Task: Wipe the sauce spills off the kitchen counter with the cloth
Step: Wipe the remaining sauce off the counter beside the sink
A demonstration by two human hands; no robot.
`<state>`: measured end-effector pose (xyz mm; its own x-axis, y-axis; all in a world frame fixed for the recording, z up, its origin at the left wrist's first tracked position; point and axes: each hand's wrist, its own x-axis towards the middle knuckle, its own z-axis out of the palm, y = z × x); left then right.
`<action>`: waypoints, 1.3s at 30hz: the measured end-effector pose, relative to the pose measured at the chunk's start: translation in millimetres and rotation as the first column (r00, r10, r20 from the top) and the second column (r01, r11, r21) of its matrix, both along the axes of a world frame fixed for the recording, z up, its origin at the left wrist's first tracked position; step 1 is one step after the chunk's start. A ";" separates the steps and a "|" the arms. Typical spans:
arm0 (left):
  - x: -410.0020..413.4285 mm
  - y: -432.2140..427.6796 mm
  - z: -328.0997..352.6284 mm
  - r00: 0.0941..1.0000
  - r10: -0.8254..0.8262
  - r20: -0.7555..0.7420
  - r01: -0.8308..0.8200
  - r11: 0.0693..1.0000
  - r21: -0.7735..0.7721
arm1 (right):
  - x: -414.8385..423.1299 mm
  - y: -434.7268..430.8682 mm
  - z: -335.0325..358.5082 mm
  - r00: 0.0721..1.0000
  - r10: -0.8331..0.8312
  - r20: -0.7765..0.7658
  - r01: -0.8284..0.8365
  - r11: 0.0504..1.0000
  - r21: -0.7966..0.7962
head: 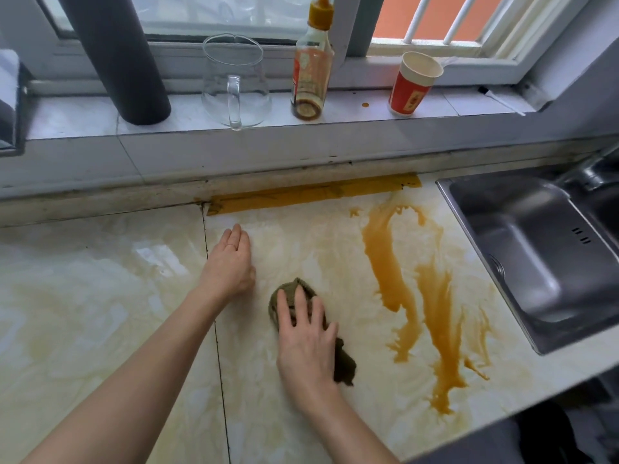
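Only dregs of sauce (306, 109) sit in the bottle (312, 70); straight right fingers (301, 309) press the cloth (345, 363).

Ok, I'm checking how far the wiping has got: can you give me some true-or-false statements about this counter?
The right hand presses the cloth on the counter. True.
The left hand holds the bottle. False: it rests flat on the counter; the bottle stands on the window ledge.
Sauce streaks lie between the cloth and the sink. True.
The paper cup lies in the sink. False: it stands on the ledge.
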<state>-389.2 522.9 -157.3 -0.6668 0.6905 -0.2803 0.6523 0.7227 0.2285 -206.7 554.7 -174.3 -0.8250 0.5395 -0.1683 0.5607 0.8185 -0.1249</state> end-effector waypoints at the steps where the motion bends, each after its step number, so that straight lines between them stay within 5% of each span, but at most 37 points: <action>1: -0.4 -0.7 0.0 1.000 0.000 0.001 0.000 1.000 0.001 | 4.4 0.5 -0.4 1.000 0.030 -0.007 -0.030 1.000 -0.003; 9: -0.5 -0.4 2.7 0.999 0.001 0.034 -0.001 1.000 -0.004 | 24.6 89.0 9.0 0.959 -0.282 0.039 0.279 0.958 0.066; 18: 5.1 1.8 7.8 0.999 0.041 0.030 -0.042 0.999 0.023 | 64.7 21.8 3.4 0.996 -0.071 -0.050 0.073 0.996 0.047; 25: 54.7 5.9 6.6 0.998 0.051 0.028 -0.056 0.974 0.221 | 82.1 88.3 7.1 0.953 -0.304 -0.009 0.304 0.951 0.064; 34: 93.4 33.1 2.7 1.000 0.013 0.003 -0.014 0.968 0.250 | 23.5 81.7 8.1 0.997 -0.060 -0.046 0.061 0.998 0.002; 39: 91.0 50.4 2.8 1.000 -0.014 0.011 0.011 0.977 0.212 | -2.5 151.6 16.9 0.980 -0.198 -0.017 0.198 0.980 -0.025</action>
